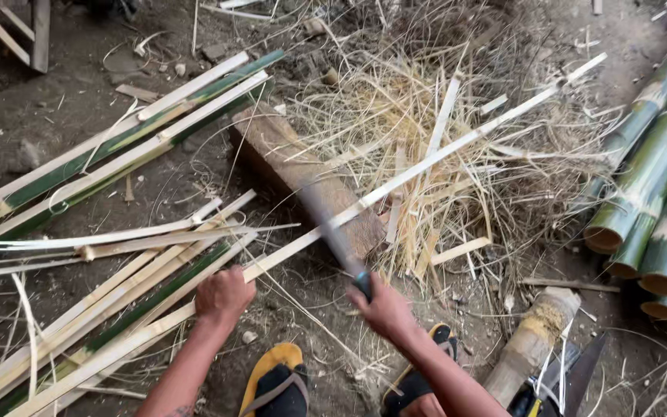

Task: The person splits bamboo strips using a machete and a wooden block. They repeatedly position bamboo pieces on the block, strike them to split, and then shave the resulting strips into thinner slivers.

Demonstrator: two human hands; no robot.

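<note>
I see bare dirt ground [63, 116] filling the frame, and everything lies straight on it. At the right edge a stack of green bamboo culms [658, 185] lies side by side with the cut ends toward me, out of the way of the work but near enough to draw from. Across the left half, a loose heap of split bamboo strips [102, 309] fans out, some still green-skinned, some pale. In the upper middle a mound of dry bamboo shavings [426, 147] has piled up around a wooden chopping log [303, 177], which lies at a slant and seems to serve as the support under the cut.

One long pale bamboo slat [441, 150] runs from lower left to upper right across that log. My left hand [224, 295] has its grip pressed together around the near end of the slat, holding it steady and angled up over the log. My right hand [384, 309] is wrapped tight around the handle of a long knife [332, 232], whose blurred blade meets the slat just above the log. Below, my feet in yellow-and-black sandals [279, 382] sit close under the hands. At lower right lies a short bamboo stump [534, 340] beside a dark blade I cannot identify.
</note>
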